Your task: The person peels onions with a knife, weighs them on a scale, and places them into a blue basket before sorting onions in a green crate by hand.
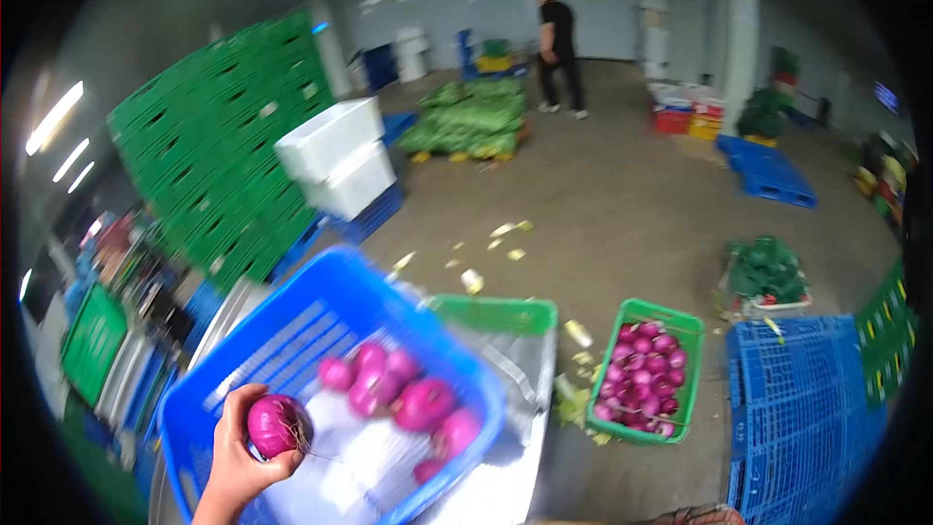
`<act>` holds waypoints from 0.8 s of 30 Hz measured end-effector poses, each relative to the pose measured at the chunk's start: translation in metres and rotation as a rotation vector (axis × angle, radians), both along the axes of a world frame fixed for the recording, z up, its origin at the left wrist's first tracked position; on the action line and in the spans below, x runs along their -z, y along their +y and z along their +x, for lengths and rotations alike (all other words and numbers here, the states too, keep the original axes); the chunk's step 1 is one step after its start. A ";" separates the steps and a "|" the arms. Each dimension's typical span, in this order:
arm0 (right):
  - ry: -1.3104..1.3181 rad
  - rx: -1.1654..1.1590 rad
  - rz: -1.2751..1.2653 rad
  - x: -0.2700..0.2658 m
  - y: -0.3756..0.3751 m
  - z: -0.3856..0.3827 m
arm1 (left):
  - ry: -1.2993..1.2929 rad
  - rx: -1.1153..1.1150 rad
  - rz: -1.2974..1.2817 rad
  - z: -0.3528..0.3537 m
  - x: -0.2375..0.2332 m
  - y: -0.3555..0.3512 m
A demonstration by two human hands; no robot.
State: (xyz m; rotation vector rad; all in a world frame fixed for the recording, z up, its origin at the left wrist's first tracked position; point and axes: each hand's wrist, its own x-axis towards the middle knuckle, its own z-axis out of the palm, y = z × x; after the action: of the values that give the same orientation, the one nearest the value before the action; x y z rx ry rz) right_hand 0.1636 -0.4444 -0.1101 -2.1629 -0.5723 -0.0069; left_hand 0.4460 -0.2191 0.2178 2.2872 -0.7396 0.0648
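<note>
Left hand [236, 452]: clenched around a red onion [275, 425], held above the near rim of the blue crate.
Right hand: not seen.
Blue crate [282, 335]: several loose onions [423, 403] already laid inside.
Green crate [680, 319]: heaped full with an onion pile [641, 374], set on the floor.

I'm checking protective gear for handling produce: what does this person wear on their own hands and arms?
Only the left hand and its forearm show. Both are bare: no glove, no sleeve, no watch or ring that I can make out.
</note>
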 end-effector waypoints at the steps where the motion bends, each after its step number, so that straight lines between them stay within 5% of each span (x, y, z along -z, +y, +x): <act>1: -0.166 -0.048 -0.040 -0.019 0.000 -0.002 | 0.061 -0.014 -0.061 -0.029 -0.011 0.021; 5: 0.043 -0.194 -0.021 -0.106 0.010 0.020 | 0.382 -0.129 -0.438 -0.149 0.005 0.082; 7: 0.555 -0.014 0.250 -0.156 0.038 0.033 | 0.564 -0.276 -0.744 -0.195 0.049 0.100; 11: 0.488 -0.208 0.198 -0.215 0.110 0.055 | 0.853 -0.356 -1.205 -0.270 0.128 0.124; 15: 0.339 -0.534 0.000 -0.227 0.178 0.051 | 0.825 -0.367 -1.191 -0.336 0.170 0.149; 17: 0.356 -0.689 -0.025 -0.214 0.206 0.046 | 0.837 -0.189 -1.228 -0.360 0.159 0.166; 18: 0.366 -0.685 0.036 -0.205 0.218 0.040 | 0.835 -0.235 -1.200 -0.369 0.144 0.170; 19: 0.374 -0.680 0.097 -0.197 0.229 0.034 | 0.903 -0.535 -0.970 -0.376 0.139 0.169; 24: 0.884 -0.551 0.332 -0.190 0.273 0.011 | 0.823 -0.736 -1.247 -0.412 0.166 0.187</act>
State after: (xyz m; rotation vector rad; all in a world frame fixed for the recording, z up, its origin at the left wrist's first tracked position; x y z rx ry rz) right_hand 0.1747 -0.1718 0.0795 -1.4202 -0.5557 1.0195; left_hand 0.0341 -0.0324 0.0517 1.0611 0.5148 -0.0656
